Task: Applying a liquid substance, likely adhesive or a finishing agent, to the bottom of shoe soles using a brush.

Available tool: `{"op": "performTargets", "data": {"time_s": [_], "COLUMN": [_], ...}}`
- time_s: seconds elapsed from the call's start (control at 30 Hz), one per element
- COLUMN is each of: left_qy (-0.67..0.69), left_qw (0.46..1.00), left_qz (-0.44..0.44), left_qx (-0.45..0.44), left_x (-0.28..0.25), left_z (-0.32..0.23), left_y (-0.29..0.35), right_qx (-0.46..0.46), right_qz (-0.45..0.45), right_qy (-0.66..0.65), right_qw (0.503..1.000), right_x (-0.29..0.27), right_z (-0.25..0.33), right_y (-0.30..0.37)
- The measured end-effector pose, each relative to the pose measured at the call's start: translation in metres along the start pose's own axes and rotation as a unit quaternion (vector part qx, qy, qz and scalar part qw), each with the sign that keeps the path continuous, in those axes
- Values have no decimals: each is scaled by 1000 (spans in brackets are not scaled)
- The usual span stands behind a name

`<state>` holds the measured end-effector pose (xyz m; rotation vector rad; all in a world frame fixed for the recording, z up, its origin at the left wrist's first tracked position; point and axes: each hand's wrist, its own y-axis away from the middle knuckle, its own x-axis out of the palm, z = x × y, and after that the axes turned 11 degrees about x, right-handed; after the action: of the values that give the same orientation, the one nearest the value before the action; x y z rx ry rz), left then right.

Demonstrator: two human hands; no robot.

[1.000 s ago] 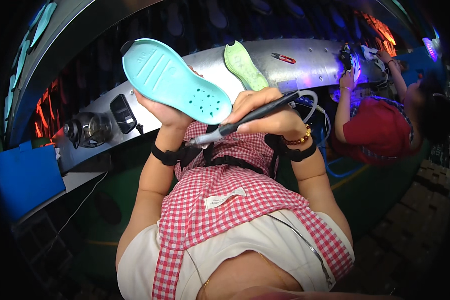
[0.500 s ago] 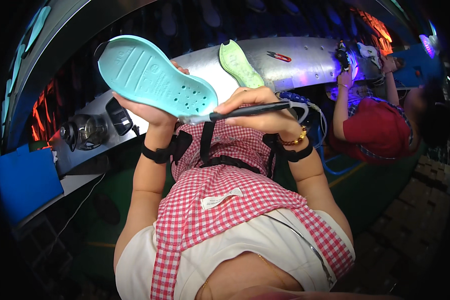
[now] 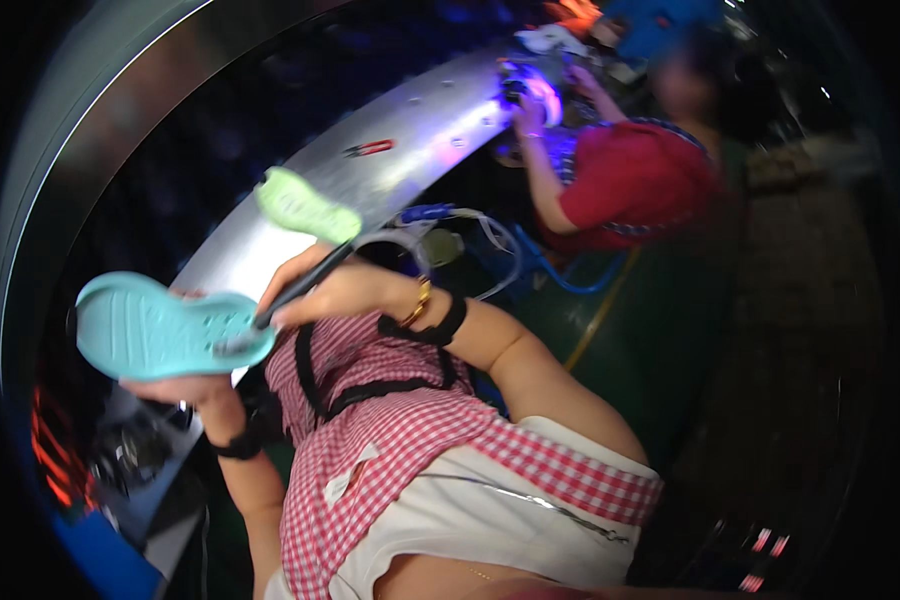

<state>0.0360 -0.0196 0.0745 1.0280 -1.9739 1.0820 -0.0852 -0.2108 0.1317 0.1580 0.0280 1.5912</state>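
My left hand [image 3: 185,388] is wrapped under a turquoise shoe sole [image 3: 150,325], its patterned face with ridges and small holes turned up toward me. Between the fingers of my right hand [image 3: 340,290] is a black-handled brush [image 3: 305,285]. Its pale tip lies against the holed end of the sole, blurred by motion. Most of my left fingers are hidden beneath the sole. Just beyond my right hand, a light green sole [image 3: 305,207] rests on the metal bench.
The curved metal bench [image 3: 420,105] carries red-handled snips [image 3: 370,149]. To the right, a co-worker in a red top [image 3: 635,185] handles a shoe under purple light. A blue hose connector [image 3: 425,213] with tubing is beside the bench. A dark glass pot [image 3: 135,450] stands at the left.
My view has swung to the right, so the bench and co-worker appear farther left. The brush tip has moved from the sole's near edge onto its holed face.
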Motion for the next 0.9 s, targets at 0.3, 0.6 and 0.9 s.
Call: {"op": "performTargets", "data": {"time_s": [0.3,0.6,0.9], "left_qy": [-48,-94,57], "left_qw": [999,990,997], "left_qz": [-18,-101,30], "left_qx": [-2,-9,-50], "left_x": [2,29,47], "left_z": [5,7,2], "left_y": [0,-3,-7], "right_qx": [31,19,18], "right_qz": [14,-9,-8], "right_qy": [-34,-115,-236], "right_qw": [999,993,972], "right_x": [-3,-4,1], "right_z": [-5,-13,-29], "right_y": [5,-3,-3]}}
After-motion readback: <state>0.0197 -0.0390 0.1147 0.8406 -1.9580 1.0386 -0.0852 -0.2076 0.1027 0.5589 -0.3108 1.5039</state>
